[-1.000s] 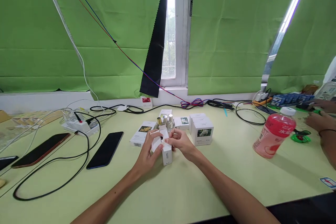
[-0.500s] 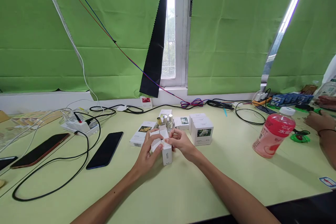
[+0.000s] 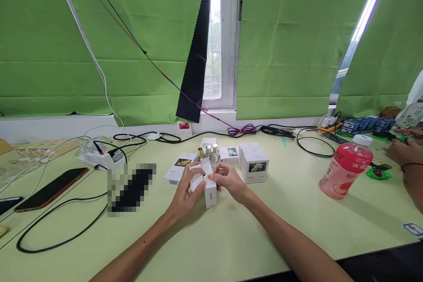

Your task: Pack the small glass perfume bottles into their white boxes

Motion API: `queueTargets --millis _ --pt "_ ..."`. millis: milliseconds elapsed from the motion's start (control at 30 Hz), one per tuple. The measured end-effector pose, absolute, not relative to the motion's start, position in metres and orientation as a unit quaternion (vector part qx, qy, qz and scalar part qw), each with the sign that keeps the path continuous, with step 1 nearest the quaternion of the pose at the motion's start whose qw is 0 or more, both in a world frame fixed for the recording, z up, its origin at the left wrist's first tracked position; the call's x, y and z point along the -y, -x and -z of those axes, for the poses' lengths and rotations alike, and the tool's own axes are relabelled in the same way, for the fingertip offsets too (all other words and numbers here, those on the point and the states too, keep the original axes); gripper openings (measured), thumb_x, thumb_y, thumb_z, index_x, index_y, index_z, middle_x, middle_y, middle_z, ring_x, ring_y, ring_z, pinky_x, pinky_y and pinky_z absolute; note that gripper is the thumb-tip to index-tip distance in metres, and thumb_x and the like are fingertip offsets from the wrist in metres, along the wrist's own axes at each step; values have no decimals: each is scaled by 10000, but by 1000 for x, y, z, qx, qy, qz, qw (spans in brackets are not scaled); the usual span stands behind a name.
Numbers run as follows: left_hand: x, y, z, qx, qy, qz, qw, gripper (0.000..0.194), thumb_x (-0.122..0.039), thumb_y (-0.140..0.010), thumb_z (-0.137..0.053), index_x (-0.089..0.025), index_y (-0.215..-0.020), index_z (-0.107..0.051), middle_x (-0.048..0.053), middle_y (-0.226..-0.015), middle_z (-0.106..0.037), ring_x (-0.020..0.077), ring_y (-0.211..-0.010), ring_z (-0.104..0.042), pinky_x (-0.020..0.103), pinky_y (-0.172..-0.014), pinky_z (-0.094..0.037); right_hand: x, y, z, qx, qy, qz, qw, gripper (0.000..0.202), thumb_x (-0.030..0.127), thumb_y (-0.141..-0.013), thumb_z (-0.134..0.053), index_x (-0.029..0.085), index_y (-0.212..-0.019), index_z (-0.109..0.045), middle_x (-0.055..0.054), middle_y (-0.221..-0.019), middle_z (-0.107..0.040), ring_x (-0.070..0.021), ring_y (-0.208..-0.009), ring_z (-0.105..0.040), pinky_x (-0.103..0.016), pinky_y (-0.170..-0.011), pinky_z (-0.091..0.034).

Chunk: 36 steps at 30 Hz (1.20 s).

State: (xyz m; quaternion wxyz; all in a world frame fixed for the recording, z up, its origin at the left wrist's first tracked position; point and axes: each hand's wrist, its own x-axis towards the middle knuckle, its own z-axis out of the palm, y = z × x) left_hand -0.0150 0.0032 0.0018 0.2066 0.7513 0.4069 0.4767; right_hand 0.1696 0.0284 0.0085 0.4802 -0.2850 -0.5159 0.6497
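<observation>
Both hands are closed around a small white cardboard box (image 3: 210,196) in the middle of the table. My left hand (image 3: 187,189) grips its left side, with thumb and fingers at the top flaps. On the right, my right hand (image 3: 229,180) pinches the box near its top edge. A dark gap shows between the flaps; what lies inside is hidden. Just behind stand several small glass bottles (image 3: 214,154) with gold and silver caps. A flat white box (image 3: 178,167) with a yellow flower picture lies to the left, and upright white boxes (image 3: 254,166) stand to the right.
A pink drink bottle (image 3: 345,167) stands at the right. Beyond it is another person's hand (image 3: 405,152) by green-handled tools. At left are a phone (image 3: 51,189), a blurred-out dark object (image 3: 132,189), a power strip (image 3: 101,157) and looping black cable (image 3: 59,202).
The flaps at the top of the held box are slightly further apart, showing a dark gap. My hands have barely moved. The other person's hand at the right has shifted a little.
</observation>
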Motion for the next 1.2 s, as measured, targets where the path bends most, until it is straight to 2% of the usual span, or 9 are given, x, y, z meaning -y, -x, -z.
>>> queueTargets --millis 200,767,1200 --pt "-2 14 -7 -405 -756 -475 197 282 -523 -987 -492 -274 -1032 -615 123 -1299 -564 317 -1329 -490 512 -1054 -472 -28 -169 -9 519 290 -646 479 506 510 -585 -909 214 -709 -518 61 -558 -558 -93 -506 -440 -244 -492 -334" --pt "-5 16 -6 -413 -764 -463 177 229 -443 -985 -468 -250 -1012 -588 109 -1249 -568 303 -1316 -479 468 -1044 -461 -30 -169 -7 515 297 -649 475 475 449 -576 -925 214 -715 -537 64 -559 -565 -95 -506 -441 -242 -483 -339" --pt "-5 15 -1 -410 -755 -470 205 310 -539 -993 -462 -263 -1044 -593 112 -1298 -537 312 -1358 -443 480 -1081 -430 -28 -169 -11 515 309 -644 474 478 472 -580 -912 216 -698 -525 61 -544 -551 -96 -500 -437 -243 -489 -333"
